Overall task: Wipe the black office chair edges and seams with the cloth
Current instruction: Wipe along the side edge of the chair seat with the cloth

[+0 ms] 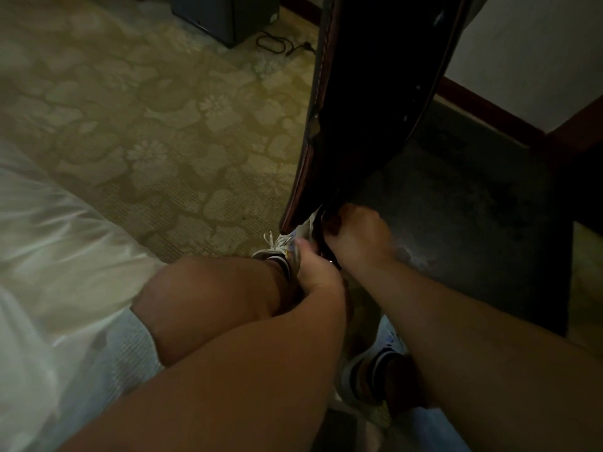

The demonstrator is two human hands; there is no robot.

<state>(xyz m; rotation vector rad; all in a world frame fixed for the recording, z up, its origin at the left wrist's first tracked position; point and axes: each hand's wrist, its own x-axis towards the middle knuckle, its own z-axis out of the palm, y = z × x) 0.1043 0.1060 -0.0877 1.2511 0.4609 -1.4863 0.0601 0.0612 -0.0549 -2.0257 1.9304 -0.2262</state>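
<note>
The black office chair (368,102) runs from top center to mid-frame, its stitched edge facing open carpet (169,132) at left. Left hand (318,272) and right hand (355,236) both grasp its lower end; the cloth cannot be made out.

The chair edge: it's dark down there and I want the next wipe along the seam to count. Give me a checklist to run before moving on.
1. Chair in reach: ok, both hands are at its lower end.
2. Right hand on the chair: ok, fingers curled at the dark edge.
3. Left hand placed: ok, close beside the right hand, just below the chair's lower tip.
4. Cloth in hand: cannot tell, none is clearly visible in the dim light.
5. Seam visible: ok, pale stitching runs along the left edge.
6. Feet clear: not ok, a shoe sits right under the hands.
</note>
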